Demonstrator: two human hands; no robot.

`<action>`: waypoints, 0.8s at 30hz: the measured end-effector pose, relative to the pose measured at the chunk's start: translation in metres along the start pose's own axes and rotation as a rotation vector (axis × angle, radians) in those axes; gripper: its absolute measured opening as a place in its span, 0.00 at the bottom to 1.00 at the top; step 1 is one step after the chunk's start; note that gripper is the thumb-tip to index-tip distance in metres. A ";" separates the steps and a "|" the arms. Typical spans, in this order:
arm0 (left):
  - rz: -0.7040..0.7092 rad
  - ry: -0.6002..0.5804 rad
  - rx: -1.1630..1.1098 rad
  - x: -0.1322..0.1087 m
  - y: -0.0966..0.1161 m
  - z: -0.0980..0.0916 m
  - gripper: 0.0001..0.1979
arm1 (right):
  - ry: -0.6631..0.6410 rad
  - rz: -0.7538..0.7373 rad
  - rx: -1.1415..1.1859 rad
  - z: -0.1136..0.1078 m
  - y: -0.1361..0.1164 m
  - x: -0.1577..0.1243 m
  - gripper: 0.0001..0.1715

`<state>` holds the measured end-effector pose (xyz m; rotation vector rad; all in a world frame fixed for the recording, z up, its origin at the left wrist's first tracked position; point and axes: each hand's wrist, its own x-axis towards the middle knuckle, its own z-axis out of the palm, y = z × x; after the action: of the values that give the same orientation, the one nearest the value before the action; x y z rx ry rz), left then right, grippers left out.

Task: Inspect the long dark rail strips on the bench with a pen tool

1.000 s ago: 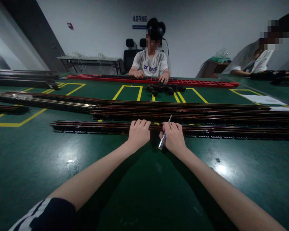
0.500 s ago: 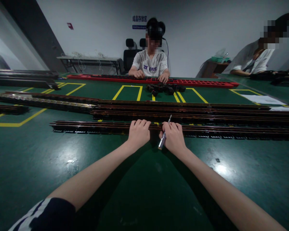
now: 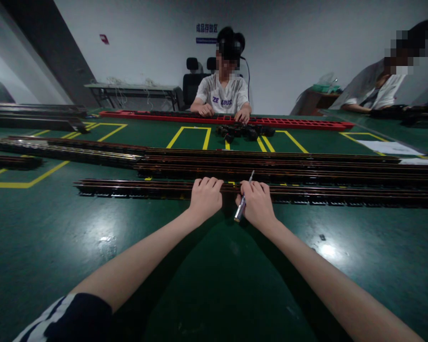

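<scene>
A long dark rail strip [image 3: 135, 188] lies across the green table [image 3: 92, 247] in front of me. My left hand [image 3: 206, 196] rests on its near edge with the fingers curled over the top, gripping it. My right hand [image 3: 258, 203] sits beside it on the same strip, closed round a thin silver tool [image 3: 243, 201] whose tip points up and away. Both wrists lie near the table surface.
Several more dark rails [image 3: 271, 164] are stacked just beyond. A long red rack [image 3: 306, 124] runs along the far edge, where a person [image 3: 224, 90] in a white shirt works. Another person [image 3: 381, 85] leans in at the right. Yellow floor-style lines [image 3: 39, 176] mark the tabletop.
</scene>
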<state>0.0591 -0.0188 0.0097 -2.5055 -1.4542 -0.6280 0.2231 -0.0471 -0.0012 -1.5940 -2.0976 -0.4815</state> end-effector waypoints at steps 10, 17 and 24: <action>-0.006 -0.007 -0.004 0.000 0.001 -0.001 0.18 | 0.010 0.001 0.004 0.001 -0.001 0.000 0.10; -0.003 0.000 -0.010 0.000 0.000 0.000 0.18 | 0.015 -0.001 0.002 0.000 -0.001 0.000 0.08; 0.002 0.002 -0.005 0.000 -0.001 0.001 0.18 | -0.006 0.006 0.001 -0.001 -0.001 0.001 0.08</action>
<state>0.0587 -0.0184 0.0091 -2.5085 -1.4513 -0.6344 0.2222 -0.0472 0.0004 -1.6032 -2.0964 -0.4737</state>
